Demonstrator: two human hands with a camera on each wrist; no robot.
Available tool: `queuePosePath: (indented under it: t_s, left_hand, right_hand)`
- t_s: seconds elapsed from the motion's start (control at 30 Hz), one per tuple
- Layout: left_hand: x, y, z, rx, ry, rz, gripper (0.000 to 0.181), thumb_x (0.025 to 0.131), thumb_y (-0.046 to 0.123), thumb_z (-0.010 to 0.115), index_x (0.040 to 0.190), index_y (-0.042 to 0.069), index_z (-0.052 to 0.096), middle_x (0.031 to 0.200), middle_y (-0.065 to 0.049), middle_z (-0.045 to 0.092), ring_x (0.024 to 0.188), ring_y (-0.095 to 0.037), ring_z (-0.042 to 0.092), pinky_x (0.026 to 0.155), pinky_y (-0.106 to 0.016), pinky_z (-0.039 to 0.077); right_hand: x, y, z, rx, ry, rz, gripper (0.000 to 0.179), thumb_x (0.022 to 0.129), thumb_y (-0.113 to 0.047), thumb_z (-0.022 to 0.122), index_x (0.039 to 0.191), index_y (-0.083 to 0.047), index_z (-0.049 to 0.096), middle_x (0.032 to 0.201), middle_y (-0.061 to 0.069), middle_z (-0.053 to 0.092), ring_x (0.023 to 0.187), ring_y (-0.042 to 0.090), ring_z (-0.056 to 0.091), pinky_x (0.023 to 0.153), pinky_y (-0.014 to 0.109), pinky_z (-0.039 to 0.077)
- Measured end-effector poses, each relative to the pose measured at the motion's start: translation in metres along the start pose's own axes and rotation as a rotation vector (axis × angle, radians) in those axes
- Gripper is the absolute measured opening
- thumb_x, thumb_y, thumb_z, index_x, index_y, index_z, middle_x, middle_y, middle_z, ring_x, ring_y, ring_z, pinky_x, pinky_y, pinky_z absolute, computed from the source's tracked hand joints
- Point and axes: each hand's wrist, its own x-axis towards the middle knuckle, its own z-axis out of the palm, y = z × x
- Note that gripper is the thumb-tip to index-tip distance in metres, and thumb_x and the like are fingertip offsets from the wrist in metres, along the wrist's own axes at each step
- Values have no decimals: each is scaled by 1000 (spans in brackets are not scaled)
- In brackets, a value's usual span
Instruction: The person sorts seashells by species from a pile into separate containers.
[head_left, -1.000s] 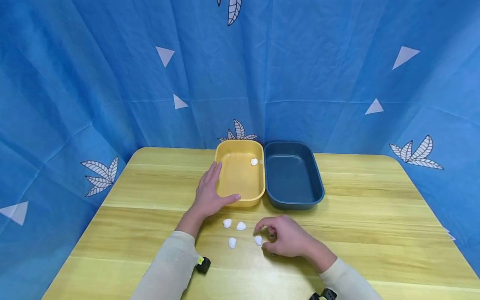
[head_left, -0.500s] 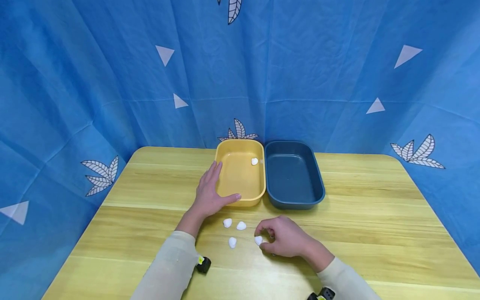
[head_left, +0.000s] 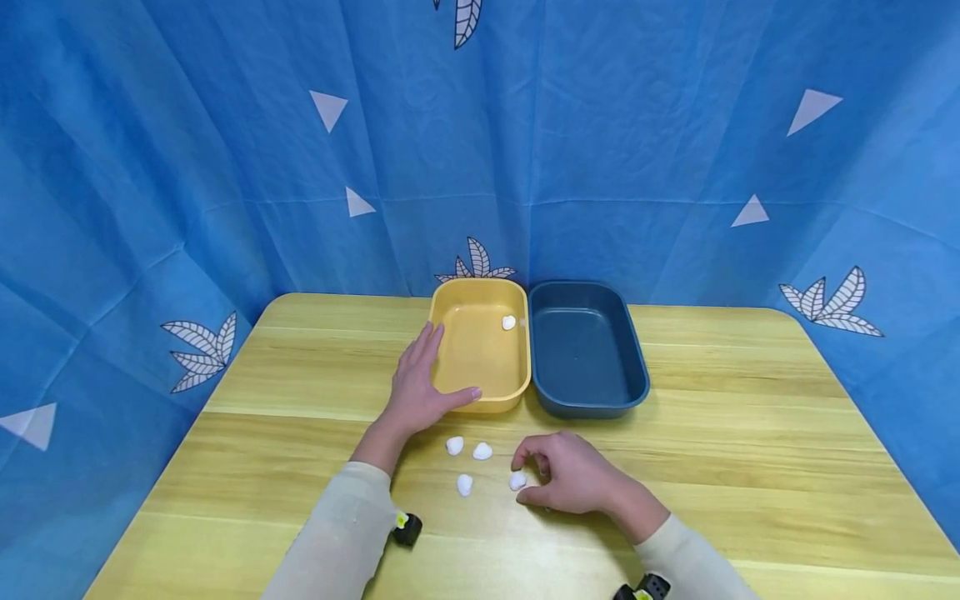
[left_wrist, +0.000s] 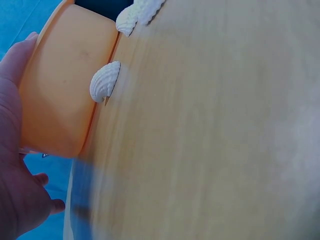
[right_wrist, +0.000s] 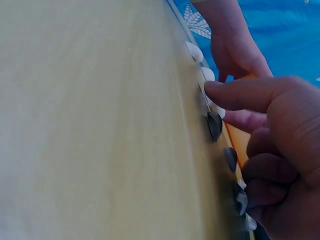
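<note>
Right grip (head_left: 573, 475), parted slightly and pinching nothing, has a shell (head_left: 517, 481) between its tips, toward the desk's (head_left: 285, 400) left edge.

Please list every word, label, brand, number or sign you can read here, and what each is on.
There are none to read: the yellow tray, blue tray and white shells show no lettering.
The blue cloth bears only leaf and triangle prints.
The yellow mark on a black wrist device is too small to read.
</note>
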Motion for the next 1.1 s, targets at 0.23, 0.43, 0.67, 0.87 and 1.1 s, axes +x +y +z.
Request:
queuePosePath:
  t_s: [0.23,0.43,0.67,0.87,1.1]
  left_hand:
    - [1,0,0,-6,-1,6,120,70,73,75,162,24,16,167,5,4,149,-37,8,114,-62,10]
    - [1,-1,1,-4,1,11,120,70,74,74,162,25,15,167,5,4,149,-37,9,114,-62,10]
    - [1,-1,1,-4,6,8,120,71,72,76,162,23,16,167,5,4,148,-37,9,114,-61,11]
    - [0,-1,1,0,2,11,120,70,72,75,162,23,16,167,5,4,149,-37,9,114,-61,11]
    - [1,-2,1,-4,7,23,120,71,73,74,162,23,16,167,3,5,148,-38,9,114,-62,12]
  right_hand:
    - [0,-1,-3,-8,-48,-6,24,79,-19,82,97,-24,67,61,-10,47,55,3,43,57,26,41]
    - [2,-2,-4,-22,-67,0,19,83,-22,80,94,-25,66,59,-13,45,54,4,43,54,26,39]
    - [2,-3,-4,-9,-58,10,18,84,-24,80,94,-26,65,60,-14,47,55,3,45,55,25,40]
    - [2,-6,-8,5,-39,2,19,84,-24,81,94,-28,66,62,-12,49,56,3,46,55,26,40]
    - [3,-13,-20,21,-4,-26,20,83,-21,81,93,-28,65,60,-13,45,51,2,42,51,23,36]
